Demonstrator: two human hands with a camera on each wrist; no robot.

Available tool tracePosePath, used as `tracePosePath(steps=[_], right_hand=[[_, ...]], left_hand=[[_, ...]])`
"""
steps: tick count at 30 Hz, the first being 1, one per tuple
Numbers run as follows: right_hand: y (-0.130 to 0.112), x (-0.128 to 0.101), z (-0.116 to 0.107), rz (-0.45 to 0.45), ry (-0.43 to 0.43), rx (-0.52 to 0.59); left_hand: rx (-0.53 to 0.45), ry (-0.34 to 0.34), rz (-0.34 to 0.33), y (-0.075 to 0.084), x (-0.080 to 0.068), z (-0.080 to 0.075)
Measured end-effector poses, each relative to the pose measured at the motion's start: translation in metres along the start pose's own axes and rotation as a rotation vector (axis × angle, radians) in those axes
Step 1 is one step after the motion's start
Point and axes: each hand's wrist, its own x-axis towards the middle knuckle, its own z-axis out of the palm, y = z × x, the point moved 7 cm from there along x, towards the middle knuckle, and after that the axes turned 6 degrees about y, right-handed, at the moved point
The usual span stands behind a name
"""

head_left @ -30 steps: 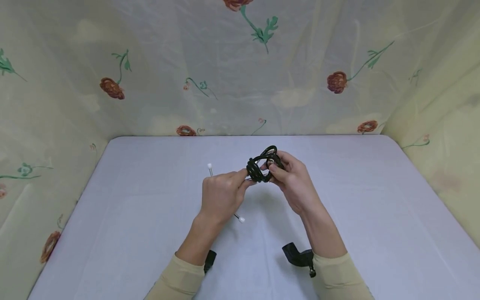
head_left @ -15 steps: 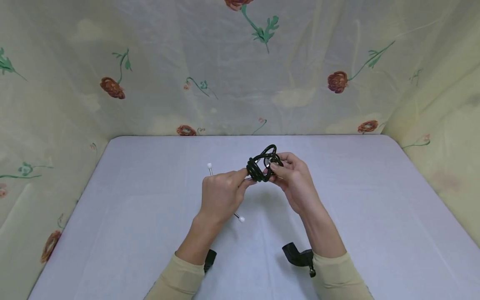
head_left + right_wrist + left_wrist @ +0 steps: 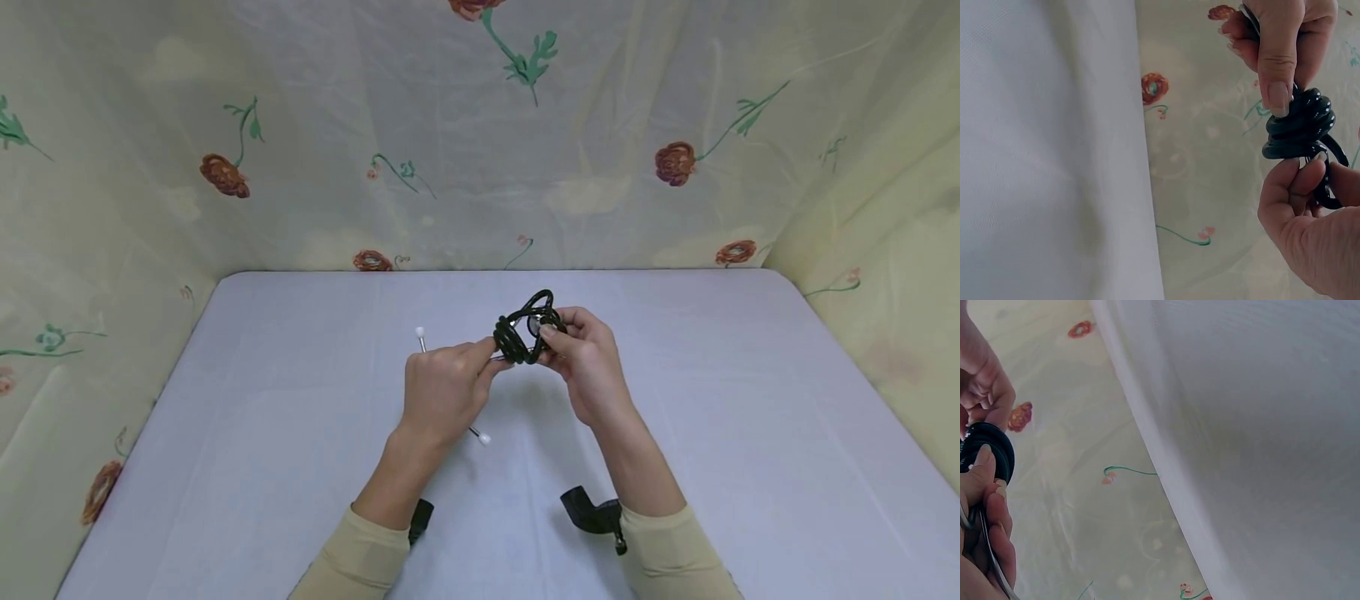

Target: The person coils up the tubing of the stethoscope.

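Observation:
A stethoscope with its black tubing wound into a coil [image 3: 516, 340] is held above the table between both hands. My left hand [image 3: 480, 360] grips the thin metal tubes and presses its thumb on the coil's left side. Two white ear tips [image 3: 419, 332] stick out past that hand, one behind it and one below [image 3: 484, 438]. My right hand [image 3: 561, 337] pinches the coil's right side, around a round shiny piece. In the right wrist view the coil [image 3: 1297, 125] sits between the left thumb and my right hand [image 3: 1300, 187]. The left wrist view shows the coil's edge [image 3: 991, 450].
A pale lilac table [image 3: 300, 467] lies under the hands. Flowered cream cloth [image 3: 450, 150] walls it in at the back and on both sides. Black wrist-camera mounts [image 3: 595, 515] show at both sleeves.
The right hand's fingers have shifted a little on the coil and its forearm has drifted slightly left. The left hand and the coil have stayed in place.

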Motion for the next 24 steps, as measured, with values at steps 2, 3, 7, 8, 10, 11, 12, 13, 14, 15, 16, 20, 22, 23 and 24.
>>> tracePosePath(steps=[2,3,7,8,10,11,12,13,14,15,16,20,22,23,24], right_hand=[[0.0009,0.0001,0.0001,0.006,0.014,-0.001],[0.0013,0.0003,0.0001,0.009,0.022,0.001],[0.0024,0.0011,0.0001,0.019,0.051,0.020],[0.0024,0.0012,0.0001,0.018,0.060,0.023],[0.0023,0.0017,-0.0002,0.008,0.078,0.019],[0.0022,0.0018,-0.0004,0.001,0.087,0.014],[0.0020,0.0017,-0.0004,-0.007,0.092,0.017],[0.0020,0.0017,-0.0004,-0.011,0.094,0.024],[0.0021,0.0015,-0.0002,-0.014,0.096,0.033],[0.0023,0.0012,-0.0001,-0.016,0.097,0.045],[0.0026,0.0010,0.0000,-0.016,0.096,0.059],[0.0034,-0.0004,0.0002,-0.022,0.101,0.103],[0.0032,-0.0011,0.0000,-0.032,0.113,0.117],[0.0031,-0.0014,0.0000,-0.038,0.120,0.126],[0.0029,-0.0017,-0.0001,-0.044,0.128,0.136]], left_hand=[[0.000,0.007,0.006,0.0005,-0.0001,-0.0001],[0.000,0.011,0.009,0.0007,-0.0002,0.0001],[0.017,0.026,0.028,0.0025,0.0000,-0.0009],[0.023,0.029,0.034,0.0030,0.0001,-0.0012],[0.038,0.034,0.042,0.0037,0.0004,-0.0019],[0.044,0.035,0.046,0.0040,0.0004,-0.0021],[0.047,0.036,0.049,0.0043,0.0006,-0.0023],[0.048,0.036,0.051,0.0044,0.0007,-0.0023],[0.046,0.035,0.052,0.0045,0.0007,-0.0020],[0.043,0.033,0.052,0.0046,0.0008,-0.0019],[0.039,0.031,0.051,0.0047,0.0007,-0.0018],[0.025,0.024,0.051,0.0057,0.0010,-0.0015],[0.021,0.023,0.052,0.0064,0.0012,-0.0017],[0.017,0.022,0.052,0.0068,0.0014,-0.0015],[0.013,0.023,0.053,0.0072,0.0016,-0.0014]])
